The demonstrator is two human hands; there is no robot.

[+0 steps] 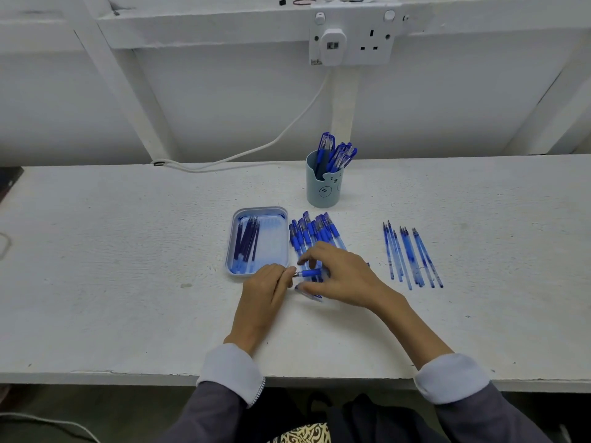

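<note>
No legible txt, brand or no. Sticker on wall socket too blurry to read; any print on held pen too small. Pen cup: drawn bear face only.

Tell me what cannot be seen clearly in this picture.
Head view:
Rear of the pen: hidden under the right hand.
Whether the left hand pinches the pen tip: its fingers cover it.
Number in the pile of pens: right hand covers their near ends.
Left edge cuts off a dark object.
</note>
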